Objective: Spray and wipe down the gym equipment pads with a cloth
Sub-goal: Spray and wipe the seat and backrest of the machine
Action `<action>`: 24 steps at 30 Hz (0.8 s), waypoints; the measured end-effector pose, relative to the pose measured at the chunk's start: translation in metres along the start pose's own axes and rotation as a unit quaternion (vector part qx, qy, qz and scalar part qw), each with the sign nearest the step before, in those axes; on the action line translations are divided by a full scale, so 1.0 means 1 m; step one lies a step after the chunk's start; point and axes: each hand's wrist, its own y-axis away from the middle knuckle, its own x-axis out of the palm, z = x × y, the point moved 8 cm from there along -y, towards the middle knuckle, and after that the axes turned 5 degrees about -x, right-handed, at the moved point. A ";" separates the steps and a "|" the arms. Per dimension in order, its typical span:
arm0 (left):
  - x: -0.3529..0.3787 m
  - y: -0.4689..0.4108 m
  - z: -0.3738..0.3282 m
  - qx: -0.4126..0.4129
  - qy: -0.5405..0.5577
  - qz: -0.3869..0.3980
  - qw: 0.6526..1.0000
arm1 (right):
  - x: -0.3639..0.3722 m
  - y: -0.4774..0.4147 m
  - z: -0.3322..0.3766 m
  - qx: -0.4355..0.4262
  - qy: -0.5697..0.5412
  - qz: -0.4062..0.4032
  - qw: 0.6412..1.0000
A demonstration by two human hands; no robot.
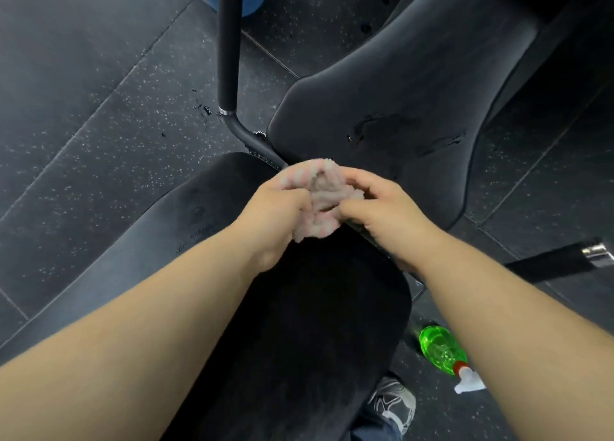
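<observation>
Well, from the head camera we look down our two bare forearms to a bunched cloth (320, 201), pale grey with pinkish stripes, held between our hands over the gap where two black pads meet. Our left hand (275, 214) grips the cloth's left side with the fingers curled into it, and our right hand (382, 214) pinches its right side between thumb and fingers, so the hands sit close together with the cloth wadded between them. The near pad (315, 324) runs under our arms, dark and matte; the far pad (415, 85) stretches away to the upper right and carries some glossy wet streaks (375, 125) near its middle. The cloth is slightly blurred, and it seems to hover just above the pads rather than press on them, though we cannot be sure. A green spray bottle (438, 347) with a white and red nozzle lies on its side on the speckled rubber floor (83, 92), right of the near pad and partly behind our right forearm. An upright handle (228, 52) with a black grip stands left of the far pad, with dark droplets (204, 108) on the floor beside its base. A grey shoe (393, 402) shows at the bottom.
</observation>
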 end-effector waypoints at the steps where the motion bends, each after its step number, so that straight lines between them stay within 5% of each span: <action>1: 0.001 0.001 -0.006 0.017 -0.007 0.034 0.999 | 0.001 0.003 -0.003 0.011 -0.046 0.000 0.999; 8: -0.032 0.005 -0.019 0.008 -0.056 -0.074 0.996 | -0.011 0.014 -0.004 0.034 -0.149 -0.065 0.986; 13: -0.017 0.012 -0.024 0.012 -0.105 -0.011 0.994 | -0.016 0.019 0.005 0.035 -0.143 -0.048 0.988; 18: -0.033 0.015 -0.035 0.055 -0.216 -0.161 0.962 | -0.025 0.023 0.014 0.005 -0.134 -0.100 0.986; 21: -0.019 0.017 -0.022 -0.016 -0.280 -0.089 0.956 | -0.020 0.026 0.019 0.006 -0.283 -0.072 0.956; 24: -0.003 0.021 -0.022 0.011 -0.251 -0.019 0.968 | -0.015 0.029 0.022 0.002 -0.322 -0.065 0.944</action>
